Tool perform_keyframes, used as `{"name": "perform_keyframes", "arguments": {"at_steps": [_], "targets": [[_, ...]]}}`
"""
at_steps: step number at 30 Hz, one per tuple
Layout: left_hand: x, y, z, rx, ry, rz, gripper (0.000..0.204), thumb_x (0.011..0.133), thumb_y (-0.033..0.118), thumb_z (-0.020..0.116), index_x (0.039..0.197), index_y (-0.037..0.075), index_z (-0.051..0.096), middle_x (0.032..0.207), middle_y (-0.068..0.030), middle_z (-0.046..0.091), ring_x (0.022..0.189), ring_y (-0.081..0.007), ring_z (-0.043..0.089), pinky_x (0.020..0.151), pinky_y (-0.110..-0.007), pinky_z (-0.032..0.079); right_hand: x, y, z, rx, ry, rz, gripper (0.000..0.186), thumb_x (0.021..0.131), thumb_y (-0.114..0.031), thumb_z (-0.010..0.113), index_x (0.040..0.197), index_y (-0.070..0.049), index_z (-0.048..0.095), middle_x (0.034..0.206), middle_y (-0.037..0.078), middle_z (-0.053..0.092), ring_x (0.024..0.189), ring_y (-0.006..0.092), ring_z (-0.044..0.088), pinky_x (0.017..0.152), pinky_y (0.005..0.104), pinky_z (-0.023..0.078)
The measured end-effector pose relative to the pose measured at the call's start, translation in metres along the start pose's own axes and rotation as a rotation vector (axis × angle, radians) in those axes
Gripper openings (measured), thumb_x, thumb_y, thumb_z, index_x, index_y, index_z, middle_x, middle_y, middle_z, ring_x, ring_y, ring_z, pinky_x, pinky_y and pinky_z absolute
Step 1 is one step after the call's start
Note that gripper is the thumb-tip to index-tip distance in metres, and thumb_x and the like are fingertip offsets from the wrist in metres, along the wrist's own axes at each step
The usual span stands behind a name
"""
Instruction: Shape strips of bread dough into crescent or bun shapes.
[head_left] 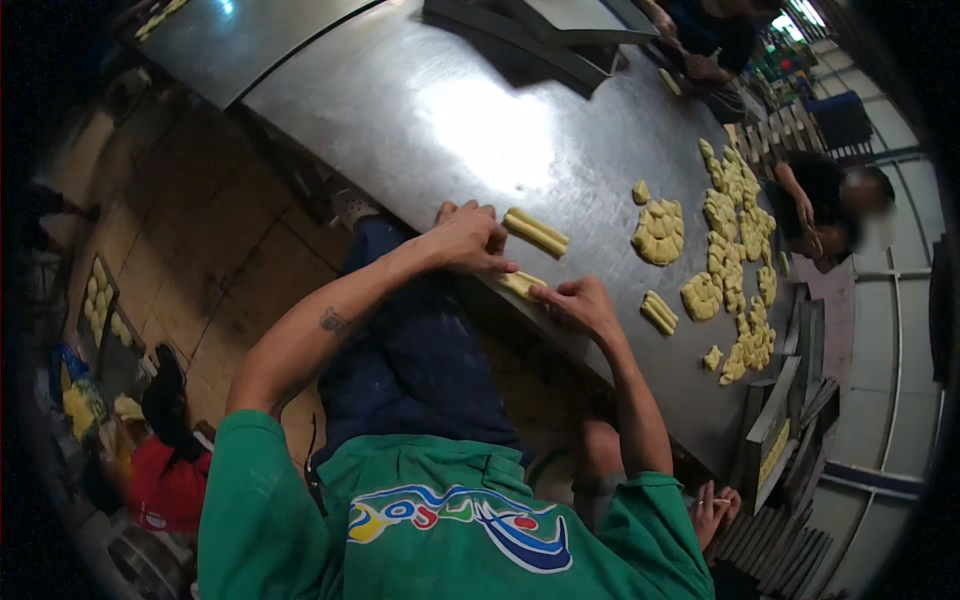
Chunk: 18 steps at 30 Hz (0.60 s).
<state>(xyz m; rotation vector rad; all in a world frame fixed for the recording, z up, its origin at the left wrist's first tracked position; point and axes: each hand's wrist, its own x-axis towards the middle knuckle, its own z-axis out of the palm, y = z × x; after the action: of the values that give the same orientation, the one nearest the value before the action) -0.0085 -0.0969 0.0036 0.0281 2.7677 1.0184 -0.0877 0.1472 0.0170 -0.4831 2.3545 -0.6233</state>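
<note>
A short strip of yellow dough lies at the near edge of the metal table, between my two hands. My left hand has its fingers curled on the tabletop and its thumb against the strip's left end. At the other end, my right hand pinches the dough between thumb and fingers. Just beyond, close to my left fingertips, a pair of longer dough strips lies side by side. Several shorter strips sit together to the right of my right hand.
A scored round of dough and many dough pieces cover the table's right side. Metal trays stand at the far edge. Co-workers are at the far right side. Metal pans are stacked beyond the right end.
</note>
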Motion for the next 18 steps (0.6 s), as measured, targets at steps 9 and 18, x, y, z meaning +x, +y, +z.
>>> {"name": "perform_keyframes", "arguments": {"at_steps": [9,18], "targets": [[0.005,0.029,0.014,0.186,0.132,-0.102,0.049,0.062,0.059,0.078,0.081,0.014,0.072,0.097,-0.0067,0.061,0.107,-0.0269,0.052,0.090,-0.048,0.034,0.001,-0.014,0.004,-0.190,0.107,0.062,0.073,0.070,-0.071,0.070,0.062,0.001,0.071,0.045,0.006,0.053,0.041,0.0147,0.052,0.044,0.0345,0.040],[-0.001,0.014,-0.003,0.125,0.008,0.007,0.048,0.060,0.063,0.078,0.074,0.018,0.069,0.099,-0.0030,0.060,0.106,-0.0252,0.052,0.090,-0.047,0.030,-0.003,0.001,-0.011,-0.242,-0.019,-0.203,0.072,0.069,-0.072,0.069,0.066,0.000,0.074,0.044,0.006,0.052,0.040,0.0185,0.051,0.044,0.0363,0.040]]}}
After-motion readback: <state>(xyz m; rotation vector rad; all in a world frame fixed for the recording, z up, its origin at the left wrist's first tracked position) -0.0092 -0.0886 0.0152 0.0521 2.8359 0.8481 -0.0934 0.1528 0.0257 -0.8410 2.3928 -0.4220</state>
